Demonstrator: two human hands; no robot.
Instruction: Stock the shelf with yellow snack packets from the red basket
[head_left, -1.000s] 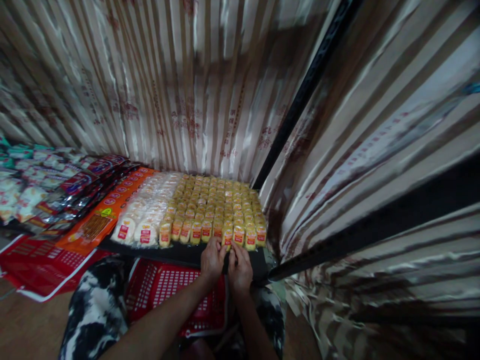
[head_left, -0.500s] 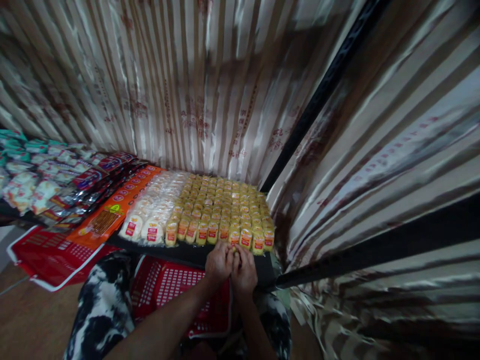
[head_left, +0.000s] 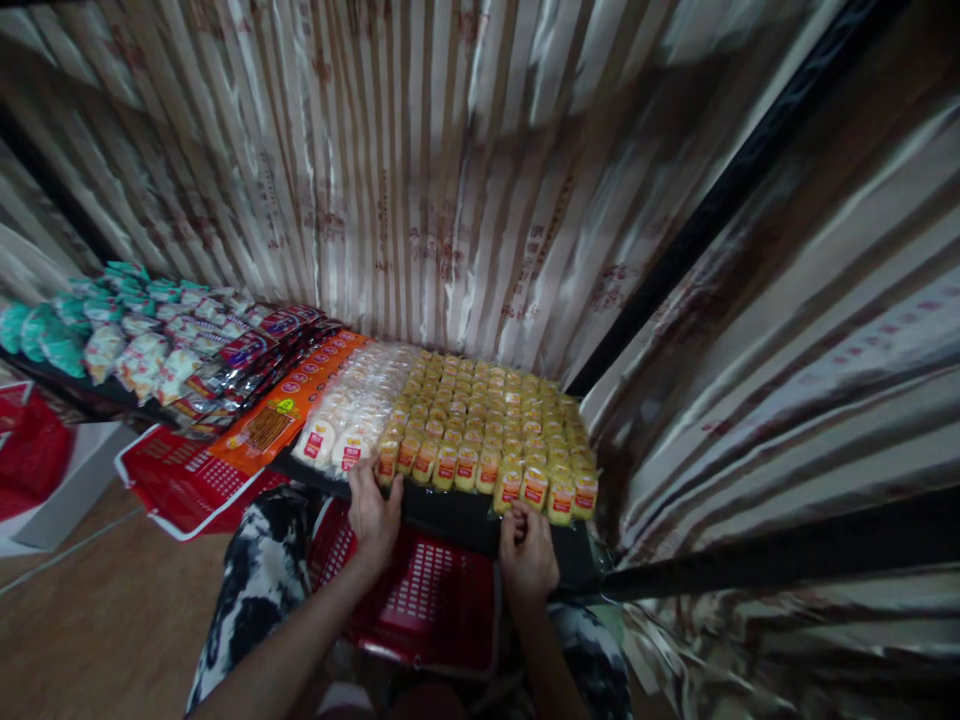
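Note:
Rows of small yellow snack cakes (head_left: 466,463) in clear wrappers with red-and-yellow labels stand packed on a black shelf (head_left: 450,508). My left hand (head_left: 375,515) is at the left front corner of these rows, thumb and fingers apart on either side of the end cake, beside the white round packets (head_left: 350,450). At the right part of the front row, my right hand (head_left: 529,560) has its fingers curled together at the lower edge of the wrapped cakes. Whatever lies between those fingertips, if anything, is hidden.
Left along the shelf lie an orange snack bag (head_left: 262,425), dark bags (head_left: 247,350) and green-and-white packets (head_left: 64,340). Red baskets (head_left: 409,590) (head_left: 187,480) sit below. A black upright post (head_left: 660,260) and striped curtain (head_left: 420,200) close off the back and right.
My hands have separated: the left went leftward along the front row to its left end, while the right stays by the right-hand cakes. The view has shifted left.

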